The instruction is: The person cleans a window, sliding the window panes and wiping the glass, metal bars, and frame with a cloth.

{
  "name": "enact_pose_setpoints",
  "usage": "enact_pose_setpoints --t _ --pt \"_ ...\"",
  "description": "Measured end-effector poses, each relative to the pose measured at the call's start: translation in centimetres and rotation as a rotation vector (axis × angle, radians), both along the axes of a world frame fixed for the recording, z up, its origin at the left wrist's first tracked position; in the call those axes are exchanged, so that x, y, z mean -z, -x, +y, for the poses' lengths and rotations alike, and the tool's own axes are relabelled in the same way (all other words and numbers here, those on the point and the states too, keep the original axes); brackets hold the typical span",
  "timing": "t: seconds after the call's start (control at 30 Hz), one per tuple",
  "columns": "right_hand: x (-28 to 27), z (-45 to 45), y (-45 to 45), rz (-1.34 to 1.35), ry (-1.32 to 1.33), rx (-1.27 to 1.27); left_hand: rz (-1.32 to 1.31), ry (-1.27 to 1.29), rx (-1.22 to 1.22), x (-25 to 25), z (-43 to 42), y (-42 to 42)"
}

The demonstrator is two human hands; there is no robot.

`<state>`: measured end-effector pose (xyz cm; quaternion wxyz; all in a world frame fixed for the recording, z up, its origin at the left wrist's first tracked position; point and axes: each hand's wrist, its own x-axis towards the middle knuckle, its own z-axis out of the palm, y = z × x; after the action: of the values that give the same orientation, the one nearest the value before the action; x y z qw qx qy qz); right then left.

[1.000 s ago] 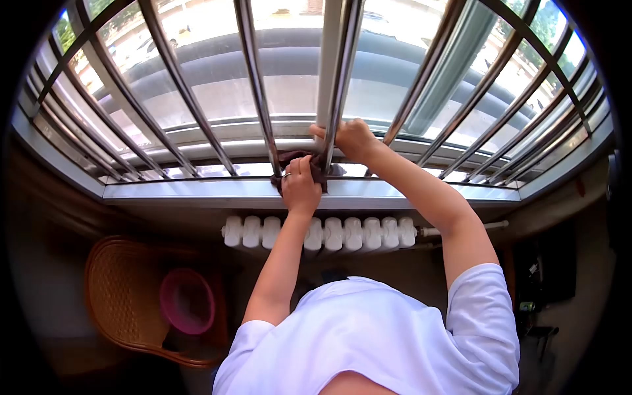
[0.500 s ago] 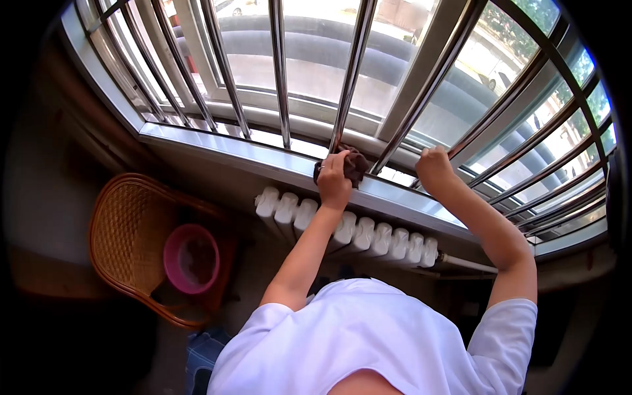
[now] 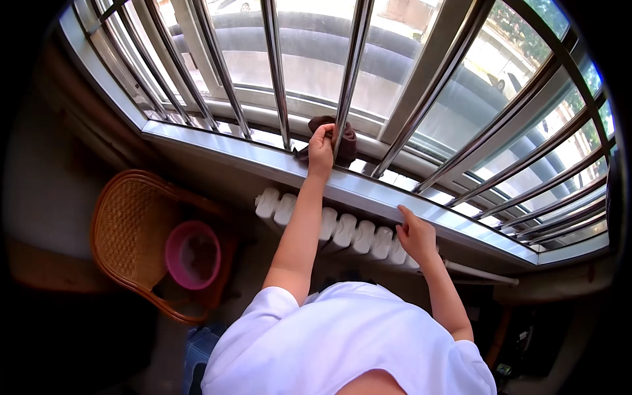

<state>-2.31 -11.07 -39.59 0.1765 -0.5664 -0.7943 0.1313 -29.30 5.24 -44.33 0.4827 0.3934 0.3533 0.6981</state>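
My left hand is closed on a dark brown cloth, which is bunched around the foot of one shiny metal window bar. Part of the cloth lies behind that bar, on the window side. Below the white sill, my right hand hangs above the radiator with nothing in it. Its index finger points toward the sill edge and its other fingers are loosely bent.
Below the sill runs a white radiator with a pipe at its right end. A wicker chair at left carries a pink basin with something dark in it. More metal bars stand before the window.
My right hand has come away from the bars and down below the sill. My left hand and the cloth have moved slightly up and left, further around the bar.
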Motion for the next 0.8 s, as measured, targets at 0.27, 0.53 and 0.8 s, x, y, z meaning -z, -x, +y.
enact_pose_setpoints --t 0.27,0.53,0.8 --pt "0.3 4.4 3.1 0.049 -0.201 -0.123 0.997 -0.221 -0.559 -1.8 -1.1 1.4" --pt "0.1 4.6 5.5 0.41 -0.157 0.007 0.928 0.001 -0.632 -0.1 -2.9 0.7" --pt "3.0 4.9 4.0 0.465 -0.233 0.116 1.041 -0.149 -0.616 0.5 -6.6 -6.6"
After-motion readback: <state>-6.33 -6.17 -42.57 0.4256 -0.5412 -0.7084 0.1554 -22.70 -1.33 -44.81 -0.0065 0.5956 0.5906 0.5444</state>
